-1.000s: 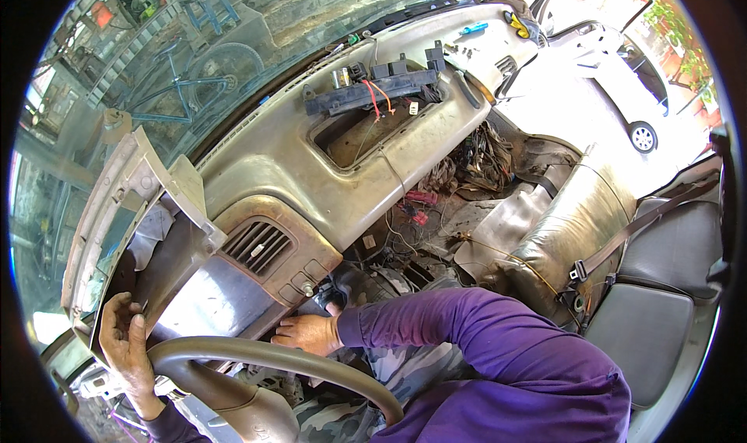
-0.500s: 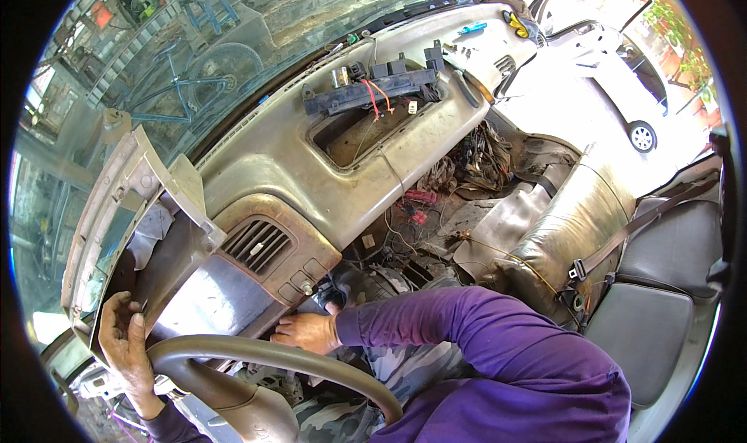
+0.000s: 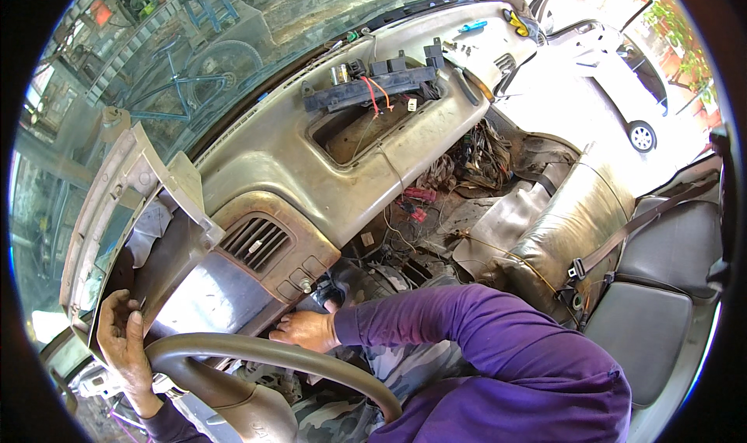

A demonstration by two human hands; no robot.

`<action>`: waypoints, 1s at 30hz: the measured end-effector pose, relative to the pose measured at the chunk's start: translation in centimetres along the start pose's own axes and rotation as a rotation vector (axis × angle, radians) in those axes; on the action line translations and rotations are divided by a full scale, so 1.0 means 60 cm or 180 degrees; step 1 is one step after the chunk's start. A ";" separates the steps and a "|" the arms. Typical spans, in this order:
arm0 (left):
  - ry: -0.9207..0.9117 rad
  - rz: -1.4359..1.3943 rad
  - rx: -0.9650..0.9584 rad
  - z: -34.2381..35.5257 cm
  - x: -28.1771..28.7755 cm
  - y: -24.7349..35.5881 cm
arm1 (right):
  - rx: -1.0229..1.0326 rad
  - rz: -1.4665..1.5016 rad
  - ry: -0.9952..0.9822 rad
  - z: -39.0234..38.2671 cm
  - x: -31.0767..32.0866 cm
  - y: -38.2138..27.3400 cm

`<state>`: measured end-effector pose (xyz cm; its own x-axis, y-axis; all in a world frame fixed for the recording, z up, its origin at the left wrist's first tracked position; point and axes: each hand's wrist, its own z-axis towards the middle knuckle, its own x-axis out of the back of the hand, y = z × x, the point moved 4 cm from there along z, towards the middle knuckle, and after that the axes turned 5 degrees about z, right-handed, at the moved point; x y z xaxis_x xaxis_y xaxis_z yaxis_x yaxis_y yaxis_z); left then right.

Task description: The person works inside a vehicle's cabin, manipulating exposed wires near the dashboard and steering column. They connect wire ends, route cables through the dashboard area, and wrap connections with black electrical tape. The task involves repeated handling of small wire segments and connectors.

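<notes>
A: Starting at the far left?

B: With the left grip (image 3: 124, 342), bare, with curled fingers and a raised thumb, right by the lower end of the pale hood (image 3: 140, 171). Clamped on that hood or merely resting against it? Cannot tell.

A: And the hood itself?

B: At the left end of the dash (image 3: 257, 163), tilted up. Judging by that, not seated.

A: Next, moving right?

B: A shiny panel (image 3: 210, 299) just beside the hood, then a slatted vent (image 3: 261, 245), both apparently in place. Nearer, the wheel (image 3: 264, 351), in front of the panel.

A: And past that?

B: The right grip (image 3: 303, 331), with fingers reaching in at the lower edge of the panel. Fingertips hidden: apart, together or closed on something, cannot tell.

A: Farther right?

B: A black strip (image 3: 366, 91) lying over an opening (image 3: 366, 136) in the dash, with red wires (image 3: 372, 97) hanging down. Then a dark tangle (image 3: 490, 159), and the seat (image 3: 572, 217).

A: How far along?

B: Partway, probably. Done: hood apparently loosened, strip out on top. Left: hood not yet settled, strip in no visible mount, red wires loose. Behind the panel, hidden.
</notes>
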<state>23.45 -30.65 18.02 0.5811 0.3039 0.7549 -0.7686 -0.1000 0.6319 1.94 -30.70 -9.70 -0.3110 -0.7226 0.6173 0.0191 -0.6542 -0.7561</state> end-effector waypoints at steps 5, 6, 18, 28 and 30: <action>0.0086 0.0034 -0.0023 -0.004 0.002 0.004 | 0.0304 -0.0091 0.0604 -0.008 -0.007 -0.017; 0.0066 0.0006 -0.0007 -0.007 0.002 0.001 | 0.0151 0.0170 0.0449 -0.005 -0.009 -0.017; 0.0029 0.0364 -0.0219 0.031 0.002 -0.031 | -0.1022 0.2979 0.0762 -0.019 0.009 -0.008; -0.0412 0.0746 0.0121 0.096 0.101 -0.187 | -0.1305 -0.1365 0.1652 -0.220 0.089 -0.102; -0.0358 0.0525 0.0132 0.113 0.078 -0.178 | -0.1378 -0.1967 0.1581 -0.348 0.138 -0.148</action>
<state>36.20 -34.57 15.98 0.4761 0.1727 0.8622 -0.8456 -0.1793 0.5028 -20.67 -26.22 -2.43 -0.5234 -0.0248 0.8517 -0.6158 -0.6799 -0.3982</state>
